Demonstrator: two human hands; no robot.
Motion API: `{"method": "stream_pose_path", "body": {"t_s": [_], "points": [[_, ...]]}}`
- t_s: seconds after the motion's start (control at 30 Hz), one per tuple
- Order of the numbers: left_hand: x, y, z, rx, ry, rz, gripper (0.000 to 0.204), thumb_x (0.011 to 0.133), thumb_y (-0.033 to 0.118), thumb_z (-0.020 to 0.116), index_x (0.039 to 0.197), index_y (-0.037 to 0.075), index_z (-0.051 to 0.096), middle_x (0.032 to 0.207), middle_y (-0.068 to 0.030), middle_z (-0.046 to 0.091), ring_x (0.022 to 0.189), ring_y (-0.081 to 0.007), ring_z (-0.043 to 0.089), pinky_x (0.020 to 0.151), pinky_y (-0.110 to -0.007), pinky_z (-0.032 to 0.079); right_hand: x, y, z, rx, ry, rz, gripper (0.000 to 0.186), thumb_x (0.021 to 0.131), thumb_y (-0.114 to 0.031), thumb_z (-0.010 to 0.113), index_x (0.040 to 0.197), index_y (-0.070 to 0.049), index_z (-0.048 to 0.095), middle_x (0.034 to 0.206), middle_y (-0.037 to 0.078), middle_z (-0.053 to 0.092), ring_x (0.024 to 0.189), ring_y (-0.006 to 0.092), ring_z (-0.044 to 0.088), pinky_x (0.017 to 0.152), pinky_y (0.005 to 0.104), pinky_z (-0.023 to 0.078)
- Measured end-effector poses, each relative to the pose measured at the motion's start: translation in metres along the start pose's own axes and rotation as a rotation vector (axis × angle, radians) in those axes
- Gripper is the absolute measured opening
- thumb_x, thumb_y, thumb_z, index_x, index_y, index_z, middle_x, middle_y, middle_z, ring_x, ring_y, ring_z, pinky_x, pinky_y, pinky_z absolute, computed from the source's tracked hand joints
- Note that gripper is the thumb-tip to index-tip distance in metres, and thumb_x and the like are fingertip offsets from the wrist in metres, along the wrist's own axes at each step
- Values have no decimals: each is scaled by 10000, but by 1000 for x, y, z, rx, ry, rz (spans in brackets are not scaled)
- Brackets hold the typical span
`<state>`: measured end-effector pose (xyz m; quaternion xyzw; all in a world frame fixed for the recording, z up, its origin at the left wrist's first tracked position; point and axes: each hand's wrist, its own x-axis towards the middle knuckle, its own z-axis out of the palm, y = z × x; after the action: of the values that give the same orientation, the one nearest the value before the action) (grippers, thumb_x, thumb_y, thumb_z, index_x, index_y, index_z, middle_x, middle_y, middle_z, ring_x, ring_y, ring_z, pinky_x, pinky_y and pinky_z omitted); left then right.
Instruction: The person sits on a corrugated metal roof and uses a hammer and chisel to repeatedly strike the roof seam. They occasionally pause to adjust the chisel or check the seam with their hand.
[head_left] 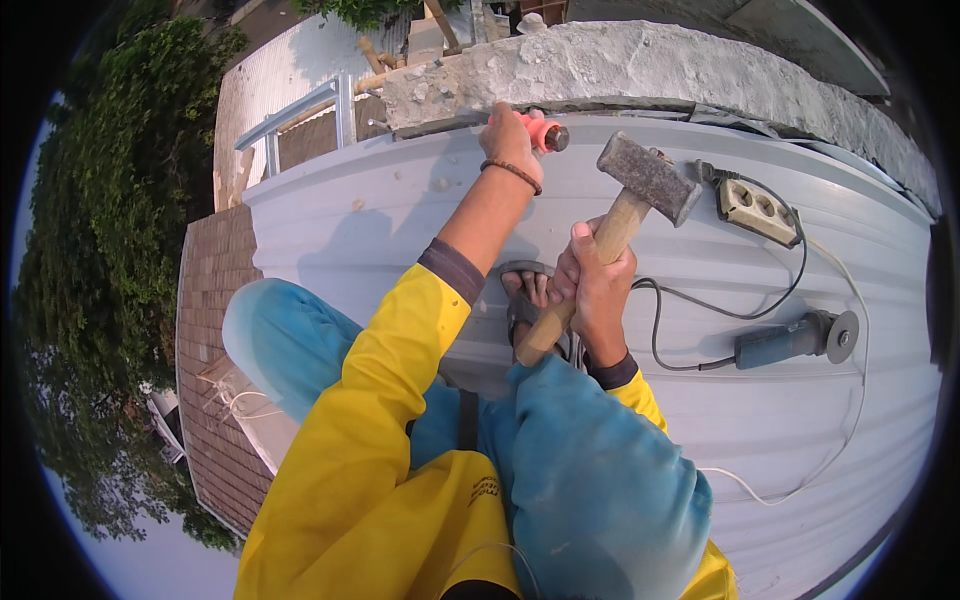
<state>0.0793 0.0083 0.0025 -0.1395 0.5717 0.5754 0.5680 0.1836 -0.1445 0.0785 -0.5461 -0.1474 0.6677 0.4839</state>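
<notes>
My left hand (508, 143) is closed around a chisel with a bright orange-pink hand guard (535, 127), against the lower edge of the rough concrete ledge (600, 62). The chisel's dark metal striking end (557, 138) points back toward the right; its tip is hidden. In my right hand (598, 288) is a club hammer (648, 176), gripped by its wooden handle. The heavy, worn grey head is raised just right of the chisel's end, apart from it. Below my right hand, a sandalled foot (525, 290) rests on the metal roof.
Corrugated metal roofing (760, 420) spreads beneath me. At the right lie a cream power strip (757, 212) with a black plug and a blue angle grinder (785, 340), their cords looping over the sheet. A metal frame (300, 118), tiled roof (215, 330) and trees (110, 250) are left.
</notes>
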Motion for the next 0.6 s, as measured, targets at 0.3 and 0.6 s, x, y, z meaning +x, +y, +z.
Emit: {"method": "stream_pose_path", "body": {"t_s": [0.3,0.6], "points": [[4,-2,-2,31,17,2,291,978,247,533,1083,-22,493,1066,-118,532,993,-244,640,767,-432,607,17,15,22,-103,-51,151,206,996,-194,648,940,-64,497,630,-7,450,459,79,412,403,274,379],[7,-2,0,-1,28,-12,295,988,236,529,1119,-22,474,1055,-120,535,966,-247,639,755,-430,602,4,-37,5,269,131,-556,262,1060,-271,546,887,-145,395,594,-35,318,454,77,319,454,276,377]]}}
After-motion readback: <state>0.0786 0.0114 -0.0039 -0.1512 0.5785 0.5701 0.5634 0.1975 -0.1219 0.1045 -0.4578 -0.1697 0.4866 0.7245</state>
